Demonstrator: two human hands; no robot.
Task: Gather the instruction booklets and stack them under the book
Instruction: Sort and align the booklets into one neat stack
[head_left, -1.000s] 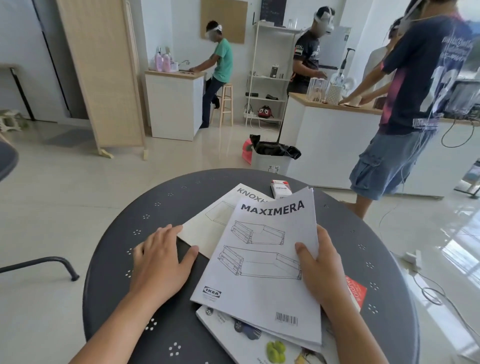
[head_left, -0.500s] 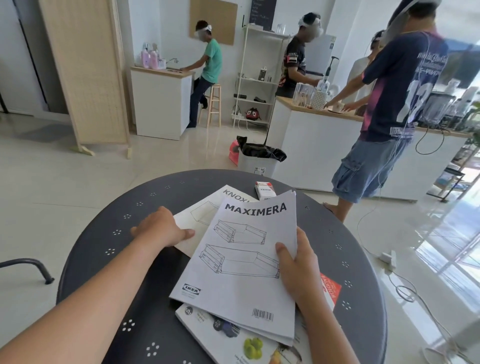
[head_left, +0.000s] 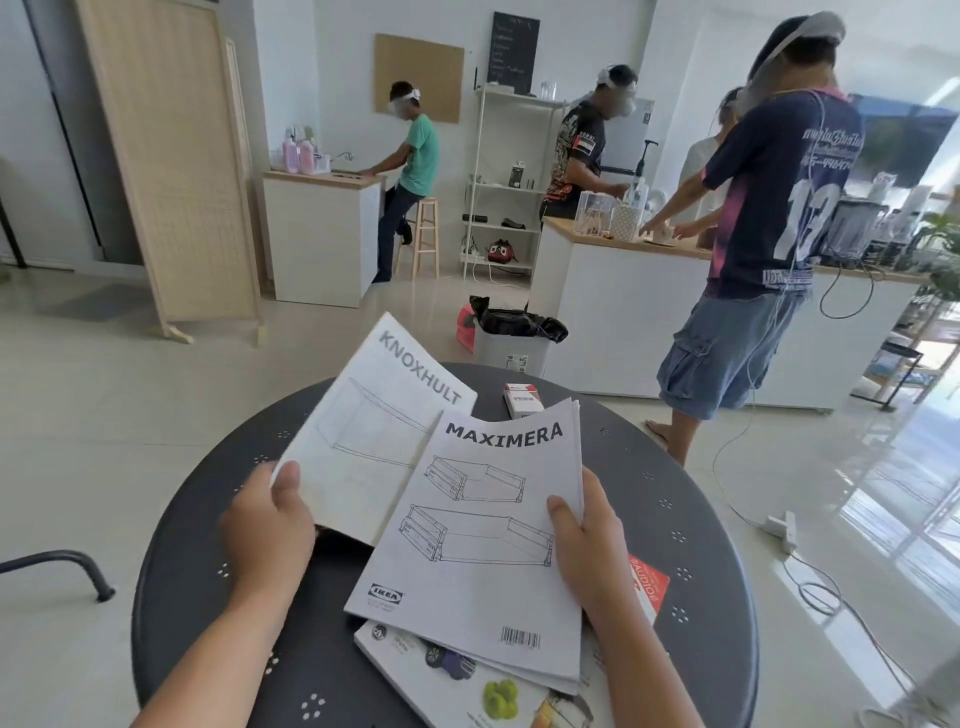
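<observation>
My left hand (head_left: 270, 525) grips the near corner of the KNOXHULT booklet (head_left: 374, 431) and holds it tilted up off the round dark table (head_left: 208, 519). My right hand (head_left: 582, 545) holds the right edge of the MAXIMERA booklet (head_left: 478, 545), thumb on top; several thin booklets lie stacked beneath it. Under that stack lies a colourful book (head_left: 467, 686) with a car and green fruit on its cover, and a red corner marked AUDIO (head_left: 647, 587) shows beside my right wrist.
A small white and red box (head_left: 522, 400) lies at the table's far edge. Beyond stand a lined bin (head_left: 511, 338), white counters with several people working, a shelf and a folding screen. A cable and power strip (head_left: 779, 525) lie on the floor at right. A chair arm (head_left: 57, 564) pokes in at left.
My left hand slid from the bare table to the KNOXHULT booklet, took its corner and lifted it off the table. My right hand kept its hold on the MAXIMERA booklet.
</observation>
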